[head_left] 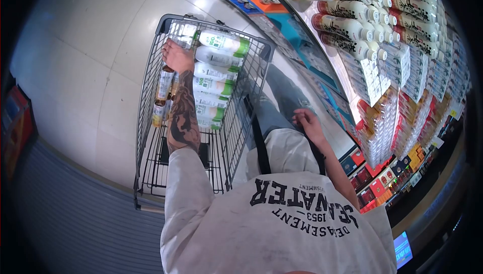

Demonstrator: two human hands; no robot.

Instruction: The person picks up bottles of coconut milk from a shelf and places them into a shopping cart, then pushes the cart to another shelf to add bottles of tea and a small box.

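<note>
My tattooed left arm reaches into a wire shopping cart (229, 179). At the cart's far left, my left hand (178, 56) is closed with its fingers curled down among the packed drinks; what they grip is hidden. Just beyond it lies a pale, shiny labelled pack (184, 29). Brown-and-white labelled bottles (164, 84) lie below the hand along the left side. To their right, several white bottles with green labels (216, 68) lie stacked in a row. My right hand (308, 122) hangs beside my leg, fingers loosely bent and apart, holding nothing.
Shelves on the right carry white bottles (347, 25), white cartons (365, 77) and red boxes (370, 193). A blue-edged shelf (297, 37) runs close to my right leg. Pale floor tiles (85, 47) lie left of the cart, and a ribbed grey strip (85, 188) lies nearer me.
</note>
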